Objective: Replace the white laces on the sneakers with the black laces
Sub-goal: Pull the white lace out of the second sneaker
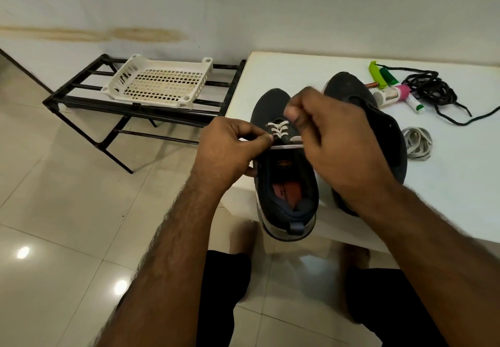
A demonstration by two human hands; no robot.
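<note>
A dark sneaker [286, 184] stands on the white table [297, 76], heel toward me and hanging over the front edge. A white lace [278, 127] crosses its lower eyelets. My left hand [230, 149] pinches one strand of that lace at the sneaker's left side. My right hand [332, 133] pinches the lace above the tongue, fingers curled. The second dark sneaker [351, 87] lies behind my right hand, partly hidden. A loose white lace [418, 143] lies in a heap to the right. A tangle of black laces [433, 89] sits at the back right.
Several small tubes and a green clip [384, 87] lie beside the black laces. A black metal rack [113, 103] with a white perforated tray [159, 84] stands on the tiled floor left of the table. A wall is close behind.
</note>
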